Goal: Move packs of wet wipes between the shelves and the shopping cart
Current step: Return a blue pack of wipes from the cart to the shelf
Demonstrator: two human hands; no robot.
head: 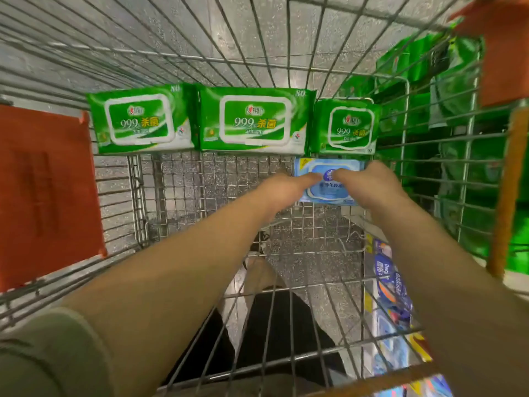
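I am leaning over the shopping cart (286,67) with both arms stretched down into its wire basket. Three green packs of wet wipes lie in a row along the far end: a large one on the left (140,120), a large one in the middle (254,121), and a smaller one on the right (346,128). Each has a white-rimmed lid flap printed with "999" in white and yellow Chinese characters beside it; the two large packs show "80" at the top right corner. The smaller print below is too blurred for me to read.

Just in front of the small green pack lies one blue pack (329,181), flat on the cart floor and close against the right-hand wall. It has a white-edged lid and a round blue logo, with a line of Chinese writing I cannot make out.

My left hand (289,187) and my right hand (369,184) are both on this blue pack, fingers reaching forward over its top from either side, fingertips nearly meeting at the logo. Whether they curl round it or only rest on it I cannot tell.

Outside the cart on the right, shelves (446,116) hold more green packs, and lower down several blue packs (389,285), one of which reads "Deeyeo". Orange plastic panels (45,193) sit on the cart sides
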